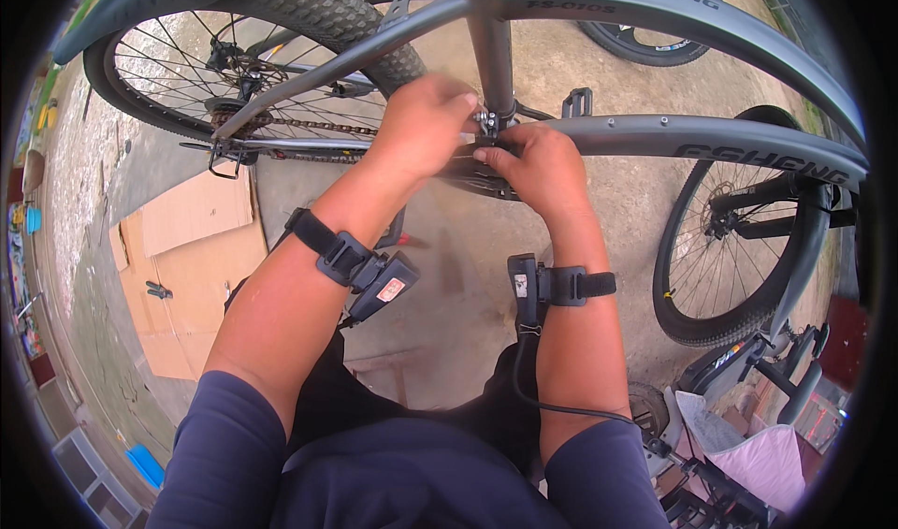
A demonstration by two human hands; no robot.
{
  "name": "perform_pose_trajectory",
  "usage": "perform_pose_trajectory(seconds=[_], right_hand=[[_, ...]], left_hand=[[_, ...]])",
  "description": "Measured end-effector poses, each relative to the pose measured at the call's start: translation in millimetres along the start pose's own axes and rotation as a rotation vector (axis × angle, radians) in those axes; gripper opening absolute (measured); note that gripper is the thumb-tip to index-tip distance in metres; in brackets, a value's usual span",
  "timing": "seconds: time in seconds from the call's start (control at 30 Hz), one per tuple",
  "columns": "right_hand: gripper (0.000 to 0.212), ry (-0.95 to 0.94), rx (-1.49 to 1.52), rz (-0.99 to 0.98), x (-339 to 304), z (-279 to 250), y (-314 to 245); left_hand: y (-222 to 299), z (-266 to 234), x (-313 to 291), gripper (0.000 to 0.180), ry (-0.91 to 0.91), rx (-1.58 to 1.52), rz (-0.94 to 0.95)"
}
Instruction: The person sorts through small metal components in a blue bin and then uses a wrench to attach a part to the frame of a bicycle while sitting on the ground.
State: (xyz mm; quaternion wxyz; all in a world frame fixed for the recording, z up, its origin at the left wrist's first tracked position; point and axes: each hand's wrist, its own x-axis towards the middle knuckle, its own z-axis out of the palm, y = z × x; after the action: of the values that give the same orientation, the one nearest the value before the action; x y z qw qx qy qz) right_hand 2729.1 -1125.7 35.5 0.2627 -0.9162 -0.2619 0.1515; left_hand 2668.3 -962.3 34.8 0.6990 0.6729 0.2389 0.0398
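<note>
A grey bicycle frame (561, 141) stretches across in front of me. At the foot of its seat tube (491, 52) sits the front derailleur (487, 122), a small dark metal part with bolts. My left hand (423, 125) is at its left side with curled fingers; their tips are partly hidden, so I cannot make out what they pinch. From the right, my right hand (547, 169) closes thumb and finger on the derailleur's lower part, just above the dark chainring area (477, 175). The chain (318, 127) runs left to the rear wheel (220, 57).
A pedal (577, 103) sticks out beyond the frame. The front wheel (725, 239) stands at right. On the concrete at left lies flattened cardboard (192, 276) with a small dark-handled tool (159, 290). Bicycle parts and a pink-grey cloth (748, 445) crowd the lower right.
</note>
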Motion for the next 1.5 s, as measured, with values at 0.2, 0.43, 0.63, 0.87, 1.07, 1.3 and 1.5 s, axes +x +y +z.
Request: perform_pose_trajectory(seconds=[0.2, 0.43, 0.63, 0.87, 1.07, 1.3, 1.5], right_hand=[[0.035, 0.014, 0.077, 0.016, 2, 7, 6], [0.034, 0.047, 0.098, -0.033, 0, 8, 3], [0.029, 0.056, 0.125, -0.02, -1, 9, 3], [0.031, 0.096, 0.115, -0.044, -1, 11, 5], [0.032, 0.075, 0.131, -0.02, -2, 9, 4], [0.028, 0.07, 0.159, -0.004, -2, 9, 4], [0.029, 0.044, 0.154, 0.013, -1, 6, 1]], left_hand=[[2, 2, 1, 0.017, 0.016, -0.004, -0.004], [5, 2, 0, 0.016, 0.019, -0.018, -0.03], [0, -1, 1, 0.019, 0.001, 0.002, 0.032], [0, -5, 0, 0.02, -0.028, 0.039, 0.006], [3, -7, -2, 0.021, -0.041, 0.083, 0.002], [-2, -10, 0, 0.021, -0.038, 0.152, 0.044], [2, -5, -3, 0.02, -0.008, 0.128, 0.013]])
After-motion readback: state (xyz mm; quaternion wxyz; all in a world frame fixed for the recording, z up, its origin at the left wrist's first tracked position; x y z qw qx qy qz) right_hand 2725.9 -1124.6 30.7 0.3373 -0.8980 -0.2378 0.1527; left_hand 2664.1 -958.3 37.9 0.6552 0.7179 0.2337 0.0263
